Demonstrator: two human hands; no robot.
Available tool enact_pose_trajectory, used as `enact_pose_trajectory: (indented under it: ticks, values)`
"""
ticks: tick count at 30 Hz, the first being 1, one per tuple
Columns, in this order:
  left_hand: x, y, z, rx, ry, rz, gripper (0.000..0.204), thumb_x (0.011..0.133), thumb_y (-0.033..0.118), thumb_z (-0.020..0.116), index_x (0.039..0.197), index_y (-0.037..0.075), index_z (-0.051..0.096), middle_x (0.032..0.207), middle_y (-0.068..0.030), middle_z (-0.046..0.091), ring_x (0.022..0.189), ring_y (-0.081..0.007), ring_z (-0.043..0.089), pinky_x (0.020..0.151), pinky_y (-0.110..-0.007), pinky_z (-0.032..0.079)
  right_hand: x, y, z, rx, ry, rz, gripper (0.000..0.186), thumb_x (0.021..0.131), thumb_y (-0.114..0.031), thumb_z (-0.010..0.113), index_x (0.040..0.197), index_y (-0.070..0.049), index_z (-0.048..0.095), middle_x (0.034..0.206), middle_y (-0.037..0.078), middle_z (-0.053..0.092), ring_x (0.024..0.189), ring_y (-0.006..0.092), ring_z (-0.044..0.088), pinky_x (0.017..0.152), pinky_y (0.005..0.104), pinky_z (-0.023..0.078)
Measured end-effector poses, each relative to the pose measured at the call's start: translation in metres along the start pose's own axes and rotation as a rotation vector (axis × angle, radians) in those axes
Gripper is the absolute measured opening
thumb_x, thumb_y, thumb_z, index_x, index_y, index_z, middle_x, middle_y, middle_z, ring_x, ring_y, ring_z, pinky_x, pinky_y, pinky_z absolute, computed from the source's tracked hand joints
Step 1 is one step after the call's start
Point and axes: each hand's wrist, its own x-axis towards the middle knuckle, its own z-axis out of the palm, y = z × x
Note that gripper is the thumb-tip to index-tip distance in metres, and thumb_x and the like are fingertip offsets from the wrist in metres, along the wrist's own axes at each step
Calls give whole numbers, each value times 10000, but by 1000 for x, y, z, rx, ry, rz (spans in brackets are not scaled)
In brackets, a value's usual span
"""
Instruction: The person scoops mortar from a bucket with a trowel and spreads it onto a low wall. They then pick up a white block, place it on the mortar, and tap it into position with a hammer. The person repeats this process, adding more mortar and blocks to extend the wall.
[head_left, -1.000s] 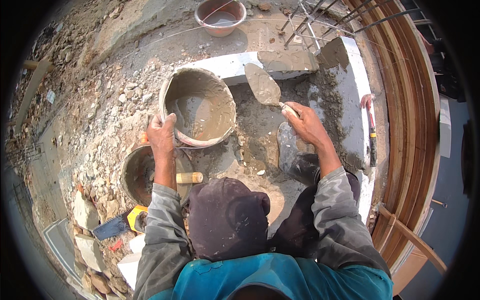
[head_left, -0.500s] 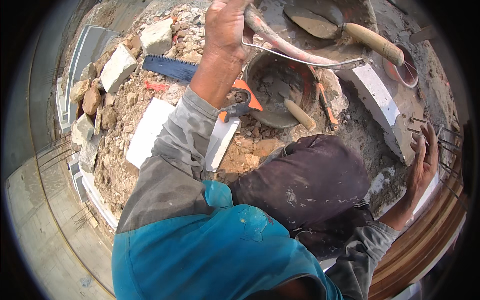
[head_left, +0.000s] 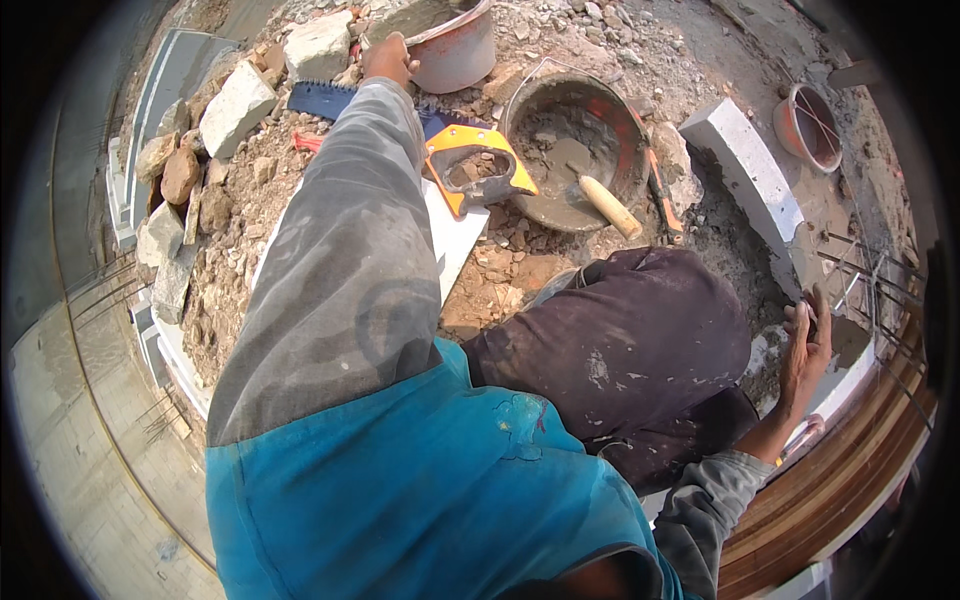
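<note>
At the far middle, my left hand [head_left: 388,60] is closed at the rim of a mortar-stained bucket [head_left: 455,58], which stands on the rubble. Nearer sits a second, round bucket [head_left: 635,165] of wet grey mortar, with a wooden-handled trowel [head_left: 608,205] lying in it. Beside my left forearm lies a handsaw [head_left: 505,165] with an orange-yellow handle, its blade partly behind the sleeve. Over on the right, my right hand [head_left: 803,350] is open, its fingers stretched up beside the near end of a row of white blocks [head_left: 745,165]; it holds nothing.
An orange-handled tool [head_left: 663,195] leans by the mortar bucket. A small reddish bucket [head_left: 808,128] stands at the far right. Stones [head_left: 235,110] and gravel are heaped at left, and a white panel [head_left: 455,235] lies under the saw. Steel rods [head_left: 890,285] stick out at right.
My left hand has carried the bucket from above the mortar bucket away to the far left and set it down. My right hand has moved slightly nearer, down along the blocks.
</note>
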Motion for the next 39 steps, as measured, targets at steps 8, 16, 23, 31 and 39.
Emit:
enact_pose_trajectory:
  ticks: [8, 16, 23, 31, 39]
  values:
    - [-15, 20, -35, 766, -23, 751, 300, 858, 226, 600, 1035, -14, 632, 985, -211, 641, 811, -345, 627, 717, -455, 523, -1, 8, 23, 47, -96, 125, 484, 978, -326, 584, 1371, -49, 521, 1277, 136, 589, 960, 181, 626, 805, 293, 499]
    - [-32, 39, -3, 954, 20, 1340, 318, 833, 226, 629, 1097, 53, 663, 1054, -229, 650, 960, -407, 617, 826, -483, 492, 38, 5, 40, -23, -190, 17, 495, 978, -322, 587, 1386, -56, 502, 1281, 119, 590, 946, 179, 626, 797, 300, 498]
    - [-40, 44, 22, 1292, -78, 1222, 321, 850, 271, 649, 1103, 73, 649, 1109, -151, 650, 1011, -336, 629, 893, -512, 479, 36, 14, 44, 4, -154, 52, 498, 969, -305, 603, 1378, -39, 504, 1290, 123, 590, 1029, 183, 616, 810, 302, 507]
    - [-38, 48, 22, 1684, -76, 1304, 288, 842, 306, 708, 1021, 96, 626, 1058, -71, 655, 1089, -272, 610, 809, -426, 530, 26, 48, 51, -78, -147, 43, 452, 955, -241, 622, 1342, -26, 530, 1279, 162, 591, 1163, 239, 571, 962, 336, 457]
    - [-66, 40, -30, 1723, -408, 1356, 130, 838, 165, 643, 956, 114, 627, 975, -66, 628, 1013, -275, 616, 808, -416, 539, 18, 53, 42, -191, -111, -23, 400, 944, -198, 622, 1287, -3, 561, 1236, 186, 595, 1167, 281, 572, 971, 373, 458]
